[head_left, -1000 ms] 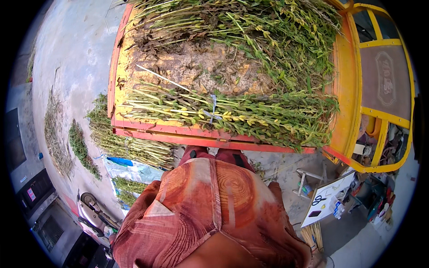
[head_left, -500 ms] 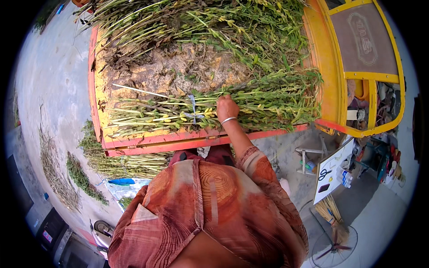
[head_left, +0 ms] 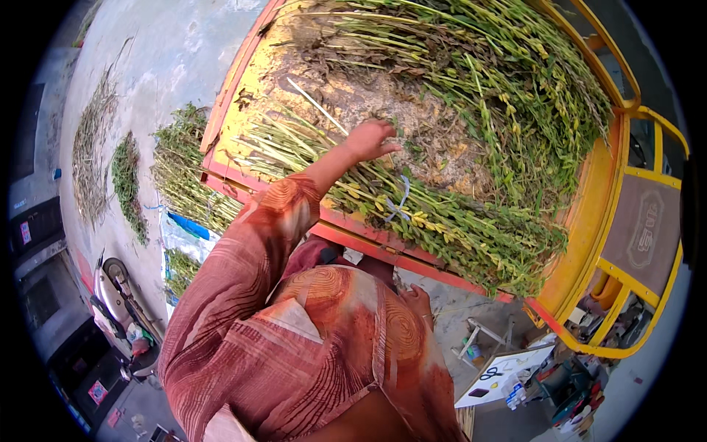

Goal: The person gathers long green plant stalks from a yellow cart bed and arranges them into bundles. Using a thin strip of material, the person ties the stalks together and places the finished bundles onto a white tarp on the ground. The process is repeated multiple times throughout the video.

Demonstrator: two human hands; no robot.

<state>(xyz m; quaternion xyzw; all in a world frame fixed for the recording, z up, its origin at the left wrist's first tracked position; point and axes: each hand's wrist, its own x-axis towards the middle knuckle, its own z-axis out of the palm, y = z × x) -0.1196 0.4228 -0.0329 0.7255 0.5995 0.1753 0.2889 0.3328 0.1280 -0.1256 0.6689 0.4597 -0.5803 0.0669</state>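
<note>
My right hand (head_left: 418,300) is mostly hidden behind my own patterned clothing (head_left: 309,346); whether it grips anything cannot be told. My left hand (head_left: 370,139) lies palm down, its underside unseen. Cart (head_left: 589,214) cut off at the top (and right) edge. Small items on the white board (head_left: 501,372) are too small to identify.

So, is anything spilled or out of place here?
Yes. Loose chaff and broken stems litter the cart bed beside the left hand, and green bundles lie on the ground.
</note>
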